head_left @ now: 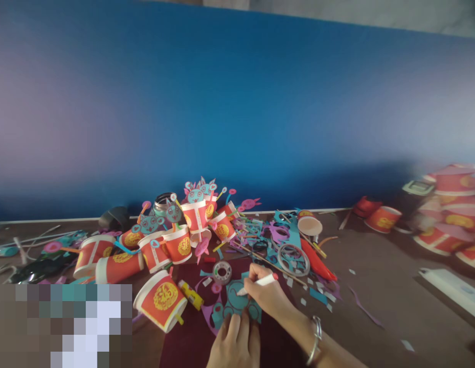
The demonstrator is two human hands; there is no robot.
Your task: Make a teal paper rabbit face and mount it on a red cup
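Observation:
My right hand (264, 292) grips a white marker pen (265, 280) with a red end. Its tip rests on or just above a piece of light blue paper (234, 299) with dark curved lines drawn on it. The fingers of my left hand (236, 341) lie flat on the lower edge of that paper. Under it spreads a dark maroon sheet (183, 345). Purple paper cut-outs (207, 312) lie just left of the blue paper. A roll of tape (222, 273) sits beyond it, and a yellow glue stick (191, 295) lies to its left.
Red paper cups (160, 301) with paper animal faces (174, 212) crowd the left and back. Paper scraps (260, 232), a large tape ring (294, 259) and a red tool (317, 259) lie behind my right hand. Stacked cups (452, 214) and a white bar (454, 294) are at right.

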